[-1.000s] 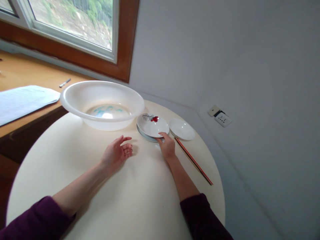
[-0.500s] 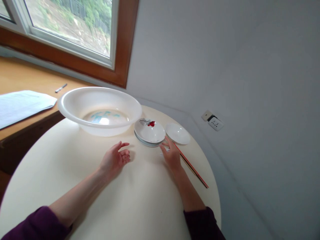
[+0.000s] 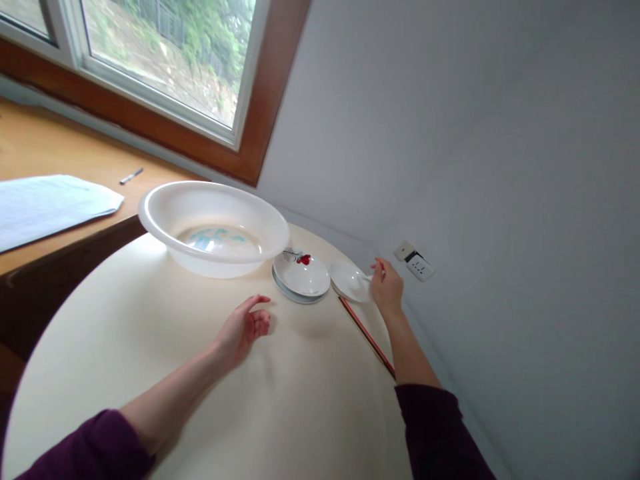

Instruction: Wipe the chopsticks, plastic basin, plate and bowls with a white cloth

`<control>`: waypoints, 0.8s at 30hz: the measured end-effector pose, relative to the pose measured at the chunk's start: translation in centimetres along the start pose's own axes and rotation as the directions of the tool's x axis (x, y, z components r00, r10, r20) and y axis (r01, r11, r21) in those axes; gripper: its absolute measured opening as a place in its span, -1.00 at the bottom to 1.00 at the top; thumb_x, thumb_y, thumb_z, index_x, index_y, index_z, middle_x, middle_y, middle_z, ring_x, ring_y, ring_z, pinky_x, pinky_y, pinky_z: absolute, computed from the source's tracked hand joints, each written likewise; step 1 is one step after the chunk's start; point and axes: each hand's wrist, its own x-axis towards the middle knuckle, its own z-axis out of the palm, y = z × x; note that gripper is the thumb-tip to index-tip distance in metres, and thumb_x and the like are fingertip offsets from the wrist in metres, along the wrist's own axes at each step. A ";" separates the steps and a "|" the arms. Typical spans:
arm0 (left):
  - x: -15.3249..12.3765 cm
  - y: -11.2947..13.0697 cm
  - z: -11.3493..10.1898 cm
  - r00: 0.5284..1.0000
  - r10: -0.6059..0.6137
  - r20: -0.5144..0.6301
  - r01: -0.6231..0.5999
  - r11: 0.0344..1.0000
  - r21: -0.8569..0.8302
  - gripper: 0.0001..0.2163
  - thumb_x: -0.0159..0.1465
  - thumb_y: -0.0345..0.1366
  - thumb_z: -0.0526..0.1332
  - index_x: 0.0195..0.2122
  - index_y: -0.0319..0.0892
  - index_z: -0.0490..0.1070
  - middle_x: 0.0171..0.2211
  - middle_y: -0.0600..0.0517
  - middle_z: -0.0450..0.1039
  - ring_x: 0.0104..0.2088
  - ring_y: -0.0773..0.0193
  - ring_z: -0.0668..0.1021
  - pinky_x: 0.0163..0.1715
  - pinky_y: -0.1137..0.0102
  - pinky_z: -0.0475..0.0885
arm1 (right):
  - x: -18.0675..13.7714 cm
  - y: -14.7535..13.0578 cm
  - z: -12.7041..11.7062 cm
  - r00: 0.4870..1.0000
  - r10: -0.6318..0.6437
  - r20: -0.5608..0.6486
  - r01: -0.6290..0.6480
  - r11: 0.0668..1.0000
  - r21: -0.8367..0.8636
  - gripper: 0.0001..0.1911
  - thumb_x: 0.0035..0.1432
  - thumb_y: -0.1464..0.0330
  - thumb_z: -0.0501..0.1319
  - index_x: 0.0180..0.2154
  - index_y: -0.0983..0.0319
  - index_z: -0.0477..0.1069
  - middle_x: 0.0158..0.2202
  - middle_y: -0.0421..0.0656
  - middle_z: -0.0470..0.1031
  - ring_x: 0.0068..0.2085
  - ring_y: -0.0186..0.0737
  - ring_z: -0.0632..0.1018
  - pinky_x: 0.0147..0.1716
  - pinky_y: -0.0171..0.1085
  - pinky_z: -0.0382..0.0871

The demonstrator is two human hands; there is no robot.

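My right hand (image 3: 387,287) is at the right edge of the round table, its fingers pinched on what looks like a small white spoon (image 3: 367,277), mostly hidden. The spoon is over the right side of a plain white bowl (image 3: 347,280). Left of that bowl sits a stack of white dishes (image 3: 303,279), the top one with a red flower. Red and dark chopsticks (image 3: 367,335) lie beside my right wrist. My left hand (image 3: 247,330) hovers over the table in front of the dishes, thumb apart and fingers loosely curled, holding nothing.
A large translucent white basin (image 3: 215,263) stands at the back left of the table (image 3: 225,413). Beyond it, a wooden desk holds papers (image 3: 50,207) and a pen (image 3: 131,176). The wall with a socket (image 3: 419,267) is close on the right.
My right hand has moved right and away from the front of the flowered dish to the right side of the plain bowl. My left hand has barely moved; the view has shifted slightly.
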 end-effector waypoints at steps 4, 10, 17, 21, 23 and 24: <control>0.0 0.2 0.0 1.000 -0.008 -0.015 0.007 1.000 -0.025 -0.86 0.28 -0.27 0.03 -0.33 -0.19 0.31 -0.70 0.11 0.32 -0.65 0.42 0.36 -0.59 0.54 0.25 | 1.0 1.0 0.9 0.985 0.033 0.167 -0.036 0.999 0.014 -0.51 0.20 0.22 -0.15 -0.01 0.34 0.33 -0.16 0.05 0.51 -0.16 -0.11 0.51 -0.11 -0.15 0.32; 0.0 0.2 0.1 1.000 -0.022 0.001 0.022 0.999 -0.029 -0.85 0.28 -0.26 0.02 -0.33 -0.19 0.32 -0.70 0.11 0.32 -0.66 0.43 0.36 -0.59 0.54 0.26 | -2.2 1.1 1.7 0.884 -0.039 0.466 -0.007 0.995 0.098 -0.54 0.23 0.17 -0.12 -0.08 0.25 0.40 -0.11 -0.05 0.51 -0.09 -0.19 0.50 -0.07 -0.23 0.30; 0.0 0.2 0.1 1.000 -0.024 -0.009 0.024 0.999 -0.025 -0.85 0.28 -0.27 0.03 -0.34 -0.19 0.32 -0.70 0.11 0.32 -0.66 0.43 0.36 -0.60 0.55 0.25 | -4.1 -0.5 2.1 0.737 0.007 0.675 0.206 0.950 -0.234 -0.60 0.14 0.24 0.10 0.01 0.21 0.34 -0.03 -0.11 0.48 -0.03 -0.18 0.47 0.01 -0.26 0.18; 0.0 0.2 0.1 1.000 -0.020 -0.009 0.020 0.999 -0.027 -0.85 0.27 -0.27 0.04 -0.35 -0.19 0.32 -0.70 0.11 0.32 -0.66 0.42 0.36 -0.61 0.54 0.26 | -4.0 -1.1 3.0 0.737 0.049 0.674 0.239 0.914 -0.328 -0.72 0.18 0.38 0.06 -0.09 0.26 0.40 -0.13 -0.03 0.53 -0.06 -0.15 0.49 0.00 -0.24 0.13; 0.0 0.2 0.1 1.000 -0.015 -0.003 0.015 1.000 -0.026 -0.86 0.26 -0.27 0.04 -0.35 -0.19 0.32 -0.70 0.10 0.31 -0.66 0.41 0.36 -0.61 0.54 0.26 | -3.9 -1.4 3.6 0.737 0.074 0.672 0.247 0.896 -0.369 -0.74 0.20 0.38 0.04 -0.14 0.29 0.42 -0.18 0.02 0.54 -0.10 -0.14 0.50 -0.07 -0.24 0.17; -0.1 0.2 0.1 1.000 -0.014 0.001 0.014 1.000 -0.024 -0.86 0.26 -0.28 0.05 -0.35 -0.19 0.32 -0.70 0.10 0.32 -0.66 0.41 0.36 -0.61 0.54 0.26 | -3.9 -1.5 3.9 0.740 0.089 0.666 0.246 0.887 -0.391 -0.74 0.21 0.38 0.02 -0.16 0.30 0.42 -0.19 0.05 0.53 -0.12 -0.13 0.51 -0.11 -0.25 0.20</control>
